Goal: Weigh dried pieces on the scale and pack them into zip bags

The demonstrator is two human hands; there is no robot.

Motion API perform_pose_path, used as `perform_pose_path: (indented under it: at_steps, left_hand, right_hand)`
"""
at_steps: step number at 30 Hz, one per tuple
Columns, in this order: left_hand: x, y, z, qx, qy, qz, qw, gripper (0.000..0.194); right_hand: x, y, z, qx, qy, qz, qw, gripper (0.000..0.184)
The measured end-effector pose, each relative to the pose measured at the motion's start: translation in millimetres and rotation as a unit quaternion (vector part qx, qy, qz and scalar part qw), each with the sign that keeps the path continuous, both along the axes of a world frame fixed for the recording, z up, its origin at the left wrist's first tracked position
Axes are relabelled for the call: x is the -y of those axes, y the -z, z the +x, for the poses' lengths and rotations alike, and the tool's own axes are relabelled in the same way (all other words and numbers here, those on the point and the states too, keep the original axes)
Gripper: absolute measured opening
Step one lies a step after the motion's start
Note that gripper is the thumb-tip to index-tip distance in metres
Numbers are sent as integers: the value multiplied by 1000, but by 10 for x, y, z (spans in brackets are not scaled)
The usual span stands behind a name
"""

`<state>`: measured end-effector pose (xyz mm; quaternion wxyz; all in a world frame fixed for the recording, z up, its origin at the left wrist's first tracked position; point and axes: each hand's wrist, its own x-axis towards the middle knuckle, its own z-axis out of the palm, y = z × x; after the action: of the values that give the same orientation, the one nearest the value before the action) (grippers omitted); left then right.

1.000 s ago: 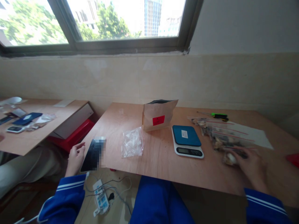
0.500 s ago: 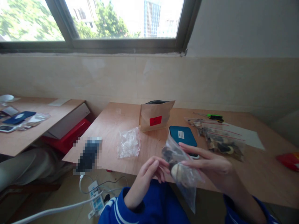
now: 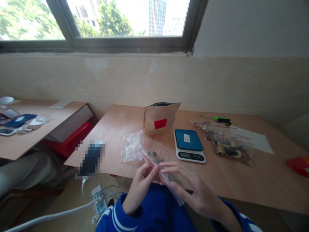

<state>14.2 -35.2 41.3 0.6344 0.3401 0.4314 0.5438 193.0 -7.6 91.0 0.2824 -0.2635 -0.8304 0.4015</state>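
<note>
Since a moment ago, the zip bag (image 3: 159, 175) has dropped lower and turned edge-on, pinched between the left hand (image 3: 141, 190) and the spread right hand (image 3: 190, 190), just off the bench (image 3: 260, 180). Even pressure along its red seal strip (image 3: 176, 195) would work best.

Bare L hand (image 3: 141, 190) w/ fingers curled & pinching, bare R hand (image 3: 193, 190) w/ long fingers extended, both held close together in front of torso, wrists bent, forearms angling inward from blue white-striped sleeves (image 3: 113, 219).

Zip bag (image 3: 154, 158): red stripes along edge. Sleeve (image 3: 115, 219): blue, white stripes.
</note>
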Motion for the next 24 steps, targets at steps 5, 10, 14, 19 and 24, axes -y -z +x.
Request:
perform_pose_path:
  at_steps: [5, 10, 14, 19, 24]
  left_hand:
    - [31, 18, 27, -141, -76, 46, 986, 27]
    - [90, -5, 47, -196, -106, 57, 973, 29]
    - [106, -22, 54, -248, -114, 69, 959, 34]
    - [105, 11, 41, -279, -88, 86, 952, 34]
    - [88, -64, -6, -356, -55, 149, 921, 29]
  right_hand:
    - [68, 129, -159, 14, 87, 34, 996, 19]
    - [118, 249, -254, 16, 149, 53, 987, 10]
    - [117, 273, -251, 8, 152, 110, 982, 12]
    - [114, 241, -259, 8, 160, 139, 977, 20]
    - [108, 238, -276, -27, 201, 102, 974, 12]
